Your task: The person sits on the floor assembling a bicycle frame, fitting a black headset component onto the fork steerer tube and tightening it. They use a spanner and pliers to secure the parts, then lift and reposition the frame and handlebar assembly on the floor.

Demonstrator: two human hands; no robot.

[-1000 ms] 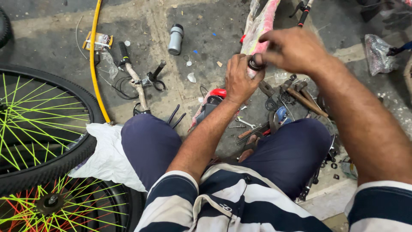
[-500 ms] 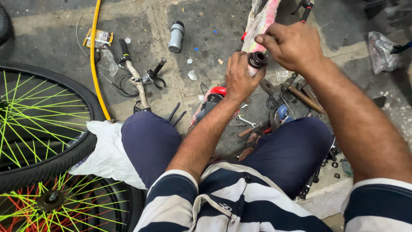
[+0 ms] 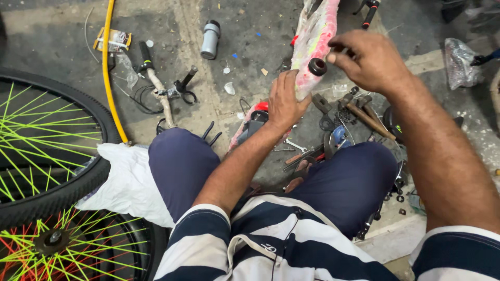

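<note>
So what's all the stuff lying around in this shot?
frame: one, pink, plastic-wrapped, held upright at centre top
ring: one, black, at the frame's end
wheels: two, black tyres, green spokes, the nearer with red too, left
hose: one, yellow, upper left
bottle: one, grey, lying on floor, top centre
handlebar: one, pale with black grip, upper left
cloth: one, white, beside the left knee
tools: several, dark, heaped right of centre
bag: one, clear plastic, far right
left hand: grips the frame
right hand: fingers at the ring

Wheels point(image 3: 47, 156) left, tools point(image 3: 338, 125) (heaped) right.
</note>
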